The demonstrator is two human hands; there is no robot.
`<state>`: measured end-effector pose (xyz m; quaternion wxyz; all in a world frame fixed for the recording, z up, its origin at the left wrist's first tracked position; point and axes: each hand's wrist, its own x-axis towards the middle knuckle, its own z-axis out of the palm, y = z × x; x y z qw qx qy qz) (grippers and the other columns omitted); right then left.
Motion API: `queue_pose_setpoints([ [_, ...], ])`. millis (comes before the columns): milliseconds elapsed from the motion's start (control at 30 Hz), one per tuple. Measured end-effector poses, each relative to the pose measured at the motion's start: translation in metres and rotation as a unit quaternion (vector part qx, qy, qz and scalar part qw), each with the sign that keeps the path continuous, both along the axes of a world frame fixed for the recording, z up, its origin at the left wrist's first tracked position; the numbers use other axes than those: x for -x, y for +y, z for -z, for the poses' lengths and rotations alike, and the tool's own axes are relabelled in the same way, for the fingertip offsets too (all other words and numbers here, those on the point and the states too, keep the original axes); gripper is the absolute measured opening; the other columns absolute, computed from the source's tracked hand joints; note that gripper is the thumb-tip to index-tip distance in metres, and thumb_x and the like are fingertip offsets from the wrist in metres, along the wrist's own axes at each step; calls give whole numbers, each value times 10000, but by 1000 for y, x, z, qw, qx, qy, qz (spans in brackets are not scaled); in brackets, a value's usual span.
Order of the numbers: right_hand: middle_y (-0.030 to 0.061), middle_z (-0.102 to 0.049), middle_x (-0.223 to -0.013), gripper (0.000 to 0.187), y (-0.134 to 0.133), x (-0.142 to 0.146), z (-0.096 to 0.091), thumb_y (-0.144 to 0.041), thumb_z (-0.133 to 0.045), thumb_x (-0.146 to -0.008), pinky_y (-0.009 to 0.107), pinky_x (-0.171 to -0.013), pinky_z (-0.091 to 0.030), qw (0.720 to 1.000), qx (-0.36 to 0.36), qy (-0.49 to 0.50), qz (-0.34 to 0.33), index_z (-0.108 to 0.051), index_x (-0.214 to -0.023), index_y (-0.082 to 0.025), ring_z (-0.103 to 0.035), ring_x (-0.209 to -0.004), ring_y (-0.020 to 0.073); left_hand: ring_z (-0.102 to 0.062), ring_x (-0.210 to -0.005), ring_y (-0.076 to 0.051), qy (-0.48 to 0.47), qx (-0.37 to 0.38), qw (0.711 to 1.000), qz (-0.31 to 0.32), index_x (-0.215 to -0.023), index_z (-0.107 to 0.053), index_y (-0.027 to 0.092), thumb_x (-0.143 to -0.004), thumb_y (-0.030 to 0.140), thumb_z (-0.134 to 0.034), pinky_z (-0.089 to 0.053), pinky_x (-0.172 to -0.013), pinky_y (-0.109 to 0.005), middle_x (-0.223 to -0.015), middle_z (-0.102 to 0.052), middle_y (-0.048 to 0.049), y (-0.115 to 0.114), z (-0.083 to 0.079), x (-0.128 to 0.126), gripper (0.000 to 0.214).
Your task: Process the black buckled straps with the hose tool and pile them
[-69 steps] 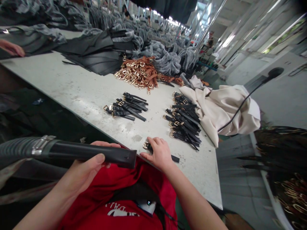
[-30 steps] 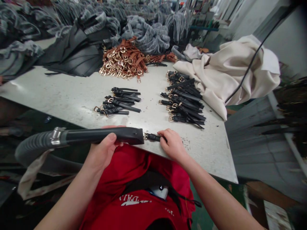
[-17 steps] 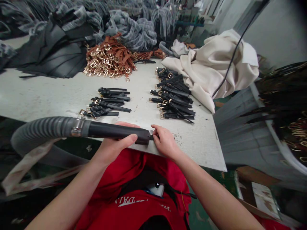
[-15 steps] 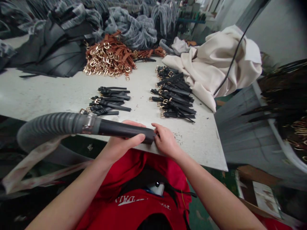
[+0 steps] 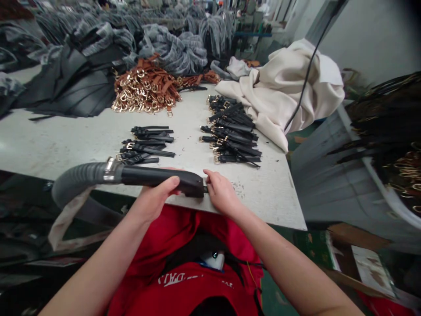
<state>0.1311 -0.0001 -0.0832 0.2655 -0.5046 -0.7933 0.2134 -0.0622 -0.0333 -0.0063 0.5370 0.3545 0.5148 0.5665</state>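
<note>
My left hand [image 5: 161, 191] is wrapped round the black nozzle [image 5: 154, 176] of a grey corrugated hose [image 5: 79, 175], its thumb lying along the top. A metal clamp [image 5: 109, 170] joins nozzle and hose. Just beyond the nozzle's right end is my right hand [image 5: 222, 193], its fingers closed near the opening. A small dark piece shows between the opening and those fingers; its kind is hidden. Behind my hands lie two groups of black buckled straps, a smaller left group [image 5: 144, 147] and a larger right group [image 5: 235, 131], with gold buckles.
Farther back on the white table [image 5: 75, 140] are a pile of brown straps with gold buckles [image 5: 144, 87], black sheets [image 5: 72, 83] and a cream cloth [image 5: 279, 83]. To the right stands a grey bin [image 5: 329, 158] beside a cardboard box [image 5: 358, 259]. A cable [image 5: 305, 79] hangs at the right.
The nozzle has turned about its length, so a flared lower edge now shows at its end. The hose has drawn in to the right. A dark piece now shows by my right fingers.
</note>
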Motion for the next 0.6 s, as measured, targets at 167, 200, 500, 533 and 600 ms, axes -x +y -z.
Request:
queue_pose_setpoints([
  [167, 121, -659, -1023, 416, -1, 0, -5, -81, -416, -858, 380, -898, -488, 999, -34, 15, -6, -589, -1232, -143, -610, -972, 234, -650, -644, -143, -44, -21, 993, -109, -793, -718, 187, -570, 318, -876, -519, -496, -207, -760, -730, 9, -24, -5, 39, 303],
  [200, 126, -658, -1028, 395, -3, -3, -7, -86, -410, -865, 382, -895, -485, 998, -55, 24, -3, -605, -1204, -140, -608, -979, 237, -653, -642, -150, -40, -23, 993, -108, -793, -727, 196, -571, 337, -881, -521, -488, -211, -766, -739, 2, -30, -7, 44, 304],
  [500, 113, -659, -1040, 261, -31, -87, -20, -209, -557, -826, 423, -863, -452, 994, -50, -51, 80, -667, -1060, -176, -611, -963, 269, -660, -658, -175, -17, -12, 999, -34, -815, -729, 199, -568, 326, -875, -536, -538, -236, -841, -767, -49, -42, -12, 23, 314],
  [533, 113, -659, -1052, 270, -32, -91, -19, -211, -570, -821, 426, -877, -443, 994, -33, -67, 79, -667, -1072, -176, -607, -981, 273, -661, -672, -180, -12, -9, 1000, -17, -825, -733, 190, -563, 331, -873, -541, -557, -246, -858, -765, -57, -39, -11, 17, 330],
  [600, 105, -661, -1057, 258, -31, -93, -18, -207, -575, -836, 425, -898, -422, 993, -8, -92, 70, -672, -1073, -181, -597, -1010, 274, -654, -682, -182, 2, -6, 1000, 18, -836, -736, 172, -563, 340, -866, -541, -582, -258, -877, -761, -67, -30, -8, 3, 346],
])
